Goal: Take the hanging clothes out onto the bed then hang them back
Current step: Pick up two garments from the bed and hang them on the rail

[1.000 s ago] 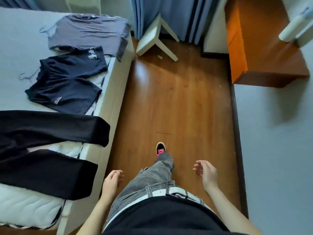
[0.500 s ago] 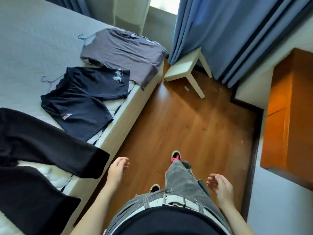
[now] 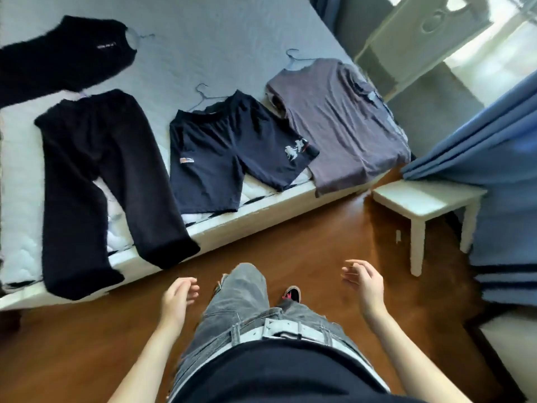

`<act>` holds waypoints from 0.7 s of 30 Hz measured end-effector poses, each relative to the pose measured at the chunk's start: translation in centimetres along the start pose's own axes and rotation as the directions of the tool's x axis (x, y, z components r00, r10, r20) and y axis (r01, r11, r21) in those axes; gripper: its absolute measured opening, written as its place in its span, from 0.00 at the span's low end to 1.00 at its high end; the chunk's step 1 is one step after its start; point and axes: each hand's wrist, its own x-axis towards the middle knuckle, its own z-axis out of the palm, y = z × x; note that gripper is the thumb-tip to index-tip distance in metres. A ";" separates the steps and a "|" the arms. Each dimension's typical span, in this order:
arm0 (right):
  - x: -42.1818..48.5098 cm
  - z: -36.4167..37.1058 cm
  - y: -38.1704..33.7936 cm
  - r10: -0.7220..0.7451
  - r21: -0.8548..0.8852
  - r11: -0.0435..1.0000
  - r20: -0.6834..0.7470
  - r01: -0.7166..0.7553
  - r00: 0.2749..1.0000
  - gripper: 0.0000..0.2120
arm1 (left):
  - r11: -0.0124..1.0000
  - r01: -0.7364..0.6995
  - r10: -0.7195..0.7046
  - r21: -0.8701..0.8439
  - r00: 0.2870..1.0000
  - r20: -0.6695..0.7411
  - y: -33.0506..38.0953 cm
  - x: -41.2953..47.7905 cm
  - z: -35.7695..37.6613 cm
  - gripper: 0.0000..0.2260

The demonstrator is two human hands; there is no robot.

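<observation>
At the frame's left, long black trousers (image 3: 96,181) are lying across the grey bed (image 3: 220,39), hems pointing at the nearer left hand (image 3: 177,301); its fingers and those of the right hand (image 3: 366,283) are hanging relaxed, empty.

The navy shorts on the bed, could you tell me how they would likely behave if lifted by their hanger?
The navy shorts lie flat and creased, so probably floppy and light. Lifted by the thin wire hanger, they would likely swing.

black trousers (image 3: 96,181) | navy shorts (image 3: 229,158) | grey shirt (image 3: 343,123) | blue curtain (image 3: 488,152)
</observation>
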 end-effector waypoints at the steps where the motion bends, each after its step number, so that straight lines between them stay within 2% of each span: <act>1: 1.4 0.6 -0.8 -0.004 -0.026 1.000 0.036 0.005 0.999 0.12 | 0.999 0.024 -0.025 -0.028 0.999 -0.037 -0.3 0.0 0.0 0.10; 4: 4.7 3.3 -2.7 0.007 -0.064 0.998 0.117 0.001 0.993 0.12 | 0.991 0.070 -0.083 -0.110 0.990 -0.117 -0.7 0.3 0.1 0.11; 9: 8.8 9.4 -5.8 0.055 -0.098 0.994 0.166 -0.039 0.985 0.11 | 0.979 0.099 -0.127 -0.176 0.980 -0.154 1.7 4.4 -0.6 0.11; 17: 14.8 24.7 -14.3 0.050 -0.082 0.996 0.186 -0.035 0.981 0.10 | 0.996 -0.013 0.005 -0.085 0.995 -0.095 12.5 18.3 -6.1 0.11; 21: 17.8 33.6 -19.7 0.035 -0.066 0.998 0.249 -0.019 0.968 0.10 | 0.997 -0.076 0.075 -0.020 0.996 -0.048 18.7 24.8 -8.8 0.09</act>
